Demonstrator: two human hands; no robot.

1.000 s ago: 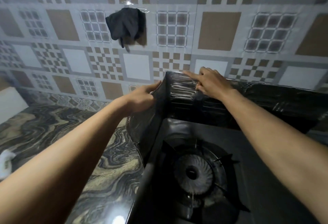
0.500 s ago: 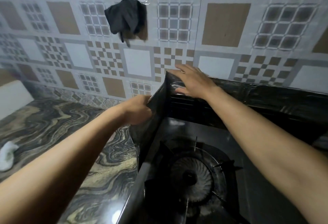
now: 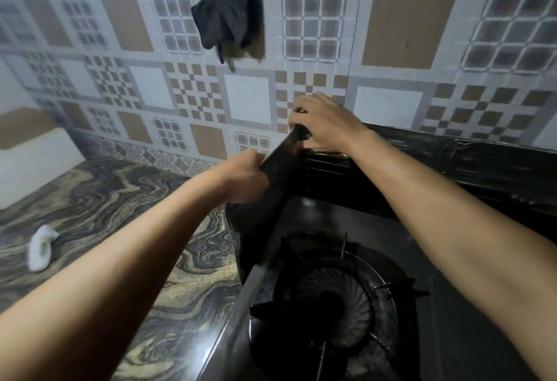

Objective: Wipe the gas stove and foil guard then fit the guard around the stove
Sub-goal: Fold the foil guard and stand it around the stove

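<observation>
Guard [image 3: 271, 175] stands at the stove's [image 3: 452, 335] back left corner, along its left and back edges. Left hand [image 3: 241, 178] grips the guard's side panel. Right hand [image 3: 322, 124] grips its top corner.

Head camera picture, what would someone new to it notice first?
Two bare forearms reach in, the left hand and right hand gripping the corner of a dark, shiny foil guard standing against the patterned tile wall. Below them sits the black gas stove with its round burner. A dark grey cloth hangs on the wall above.
</observation>
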